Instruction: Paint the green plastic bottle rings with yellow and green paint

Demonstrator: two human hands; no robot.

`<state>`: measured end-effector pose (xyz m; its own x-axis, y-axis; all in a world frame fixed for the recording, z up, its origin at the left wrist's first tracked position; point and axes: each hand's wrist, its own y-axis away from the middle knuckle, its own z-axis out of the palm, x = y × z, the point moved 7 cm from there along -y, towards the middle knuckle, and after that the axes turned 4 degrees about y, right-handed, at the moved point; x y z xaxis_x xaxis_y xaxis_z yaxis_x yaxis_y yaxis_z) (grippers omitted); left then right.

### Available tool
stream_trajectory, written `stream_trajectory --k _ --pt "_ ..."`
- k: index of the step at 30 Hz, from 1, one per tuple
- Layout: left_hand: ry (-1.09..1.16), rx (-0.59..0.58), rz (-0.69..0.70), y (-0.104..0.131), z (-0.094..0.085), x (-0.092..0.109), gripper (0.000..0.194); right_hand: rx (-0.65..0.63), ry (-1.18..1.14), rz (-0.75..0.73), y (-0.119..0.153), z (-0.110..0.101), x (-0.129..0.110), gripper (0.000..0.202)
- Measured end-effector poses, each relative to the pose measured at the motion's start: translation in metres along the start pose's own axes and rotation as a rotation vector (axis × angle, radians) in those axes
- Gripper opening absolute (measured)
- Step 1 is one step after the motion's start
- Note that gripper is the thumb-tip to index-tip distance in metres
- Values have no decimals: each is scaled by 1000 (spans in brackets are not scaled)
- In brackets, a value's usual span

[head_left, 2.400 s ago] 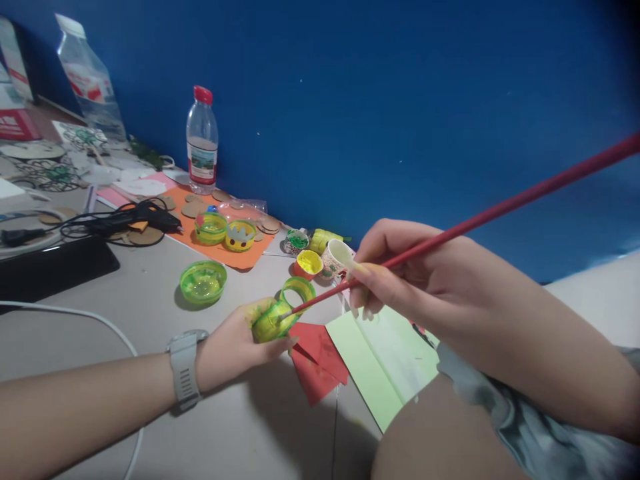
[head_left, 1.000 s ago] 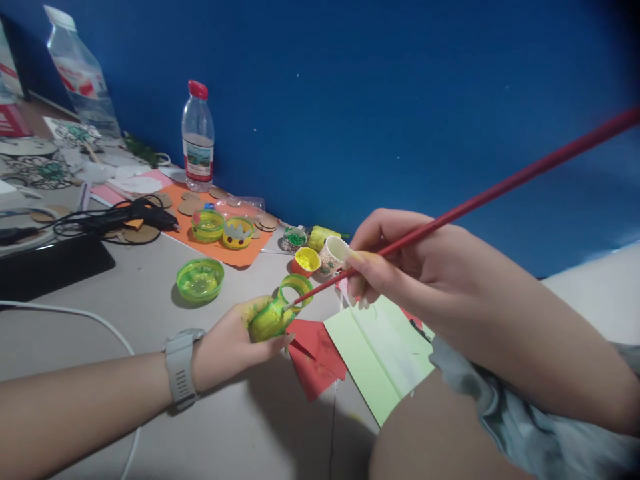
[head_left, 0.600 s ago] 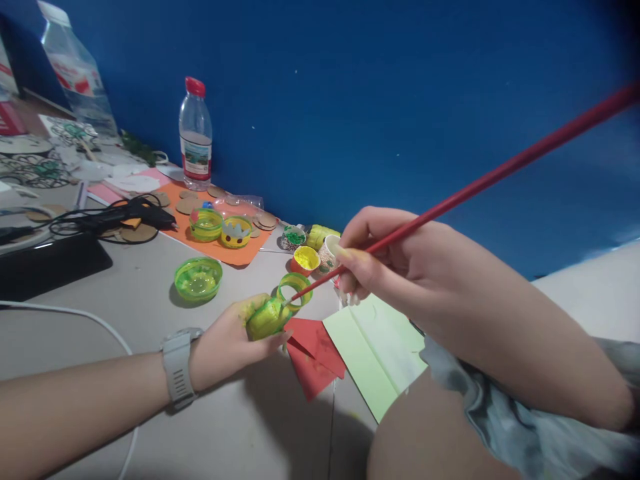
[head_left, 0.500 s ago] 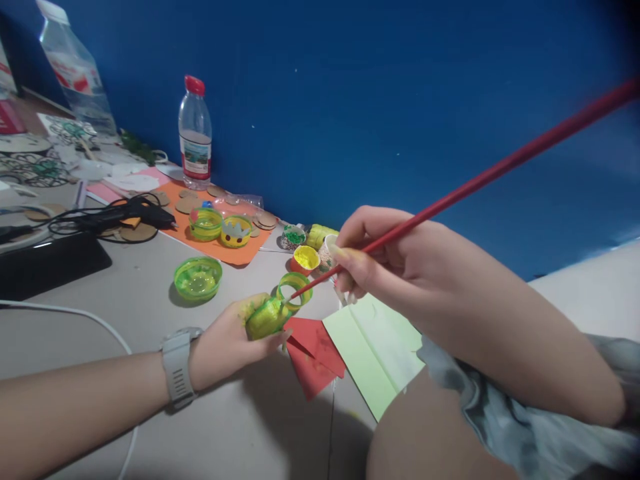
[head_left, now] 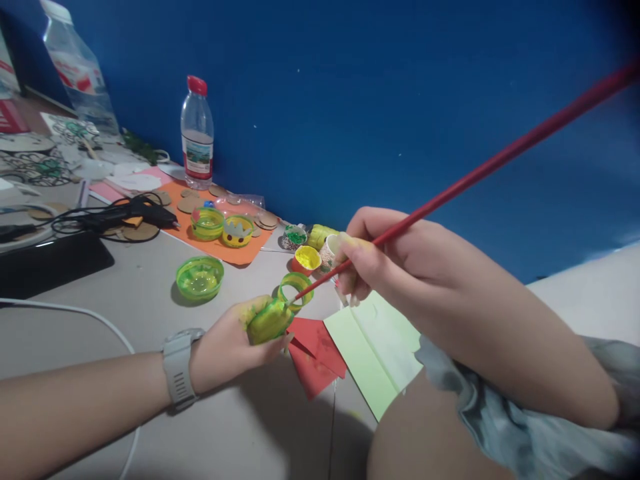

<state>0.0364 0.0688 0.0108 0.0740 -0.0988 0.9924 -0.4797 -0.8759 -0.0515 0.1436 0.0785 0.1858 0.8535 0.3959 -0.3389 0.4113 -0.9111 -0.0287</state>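
My left hand is closed around a yellow-green painted piece, rounded in shape, whose exact kind I cannot tell. Paint stains the fingers of that hand. Between the thumb and fingers of my right hand is a long red paintbrush, its tip at the far right edge of the painted piece. A yellow-green ring stands on the table just behind the brush tip. Beyond it are a small cup of yellow paint and a cup of green paint.
A green-yellow plastic dish lies left of the hands. Two decorated rings, one with a grey crown, rest on orange paper. Red paper and light green paper lie nearer me. A red-capped bottle stands by the blue wall.
The brush tip has shifted slightly right, toward the edge of the painted piece. My left hand has turned the piece a little. The whole view has moved very slightly.
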Motion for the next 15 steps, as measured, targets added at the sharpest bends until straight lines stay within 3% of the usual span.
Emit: stream_trajectory --k 15 --pt "106 14 1 0 -1 -5 26 62 -1 -27 3 -4 -2 28"
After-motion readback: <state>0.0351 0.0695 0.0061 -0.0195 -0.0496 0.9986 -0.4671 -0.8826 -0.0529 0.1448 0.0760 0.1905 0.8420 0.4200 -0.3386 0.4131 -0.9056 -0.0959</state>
